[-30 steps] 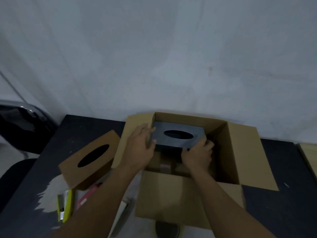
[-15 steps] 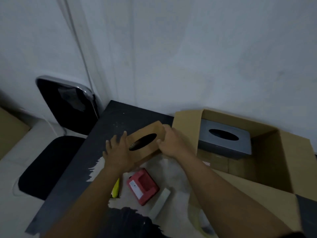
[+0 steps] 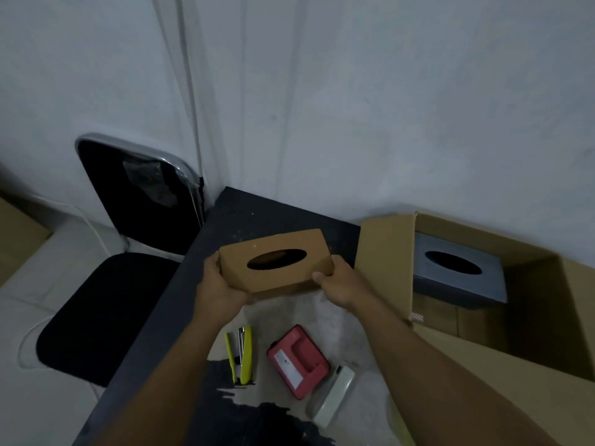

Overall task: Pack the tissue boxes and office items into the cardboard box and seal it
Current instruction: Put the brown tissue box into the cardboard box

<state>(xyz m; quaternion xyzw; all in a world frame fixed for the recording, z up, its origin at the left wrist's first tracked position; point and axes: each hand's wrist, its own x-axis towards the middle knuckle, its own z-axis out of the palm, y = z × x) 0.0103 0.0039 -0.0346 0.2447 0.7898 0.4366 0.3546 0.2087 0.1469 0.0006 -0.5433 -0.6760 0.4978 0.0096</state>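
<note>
A brown tissue box (image 3: 277,264) with an oval slot is held in the air above the dark table (image 3: 257,217). My left hand (image 3: 219,286) grips its left end and my right hand (image 3: 343,284) grips its right end. To the right stands the open cardboard box (image 3: 383,262), flaps up. A dark grey tissue box (image 3: 457,273) lies inside it against the far wall. On the table below my arms lie a yellow stapler (image 3: 240,355), a red item with a handle (image 3: 297,360) and a pale green-white oblong item (image 3: 333,395).
A black chair (image 3: 128,214) with a chrome frame stands left of the table, against the white wall. A white cable (image 3: 29,333) runs over the pale floor beside it. The table top has a worn pale patch (image 3: 283,313) under the office items.
Both hands left the grey tissue box in the cardboard box, moved left to the brown tissue box, gripped it at both ends and lifted it. My view swung left.
</note>
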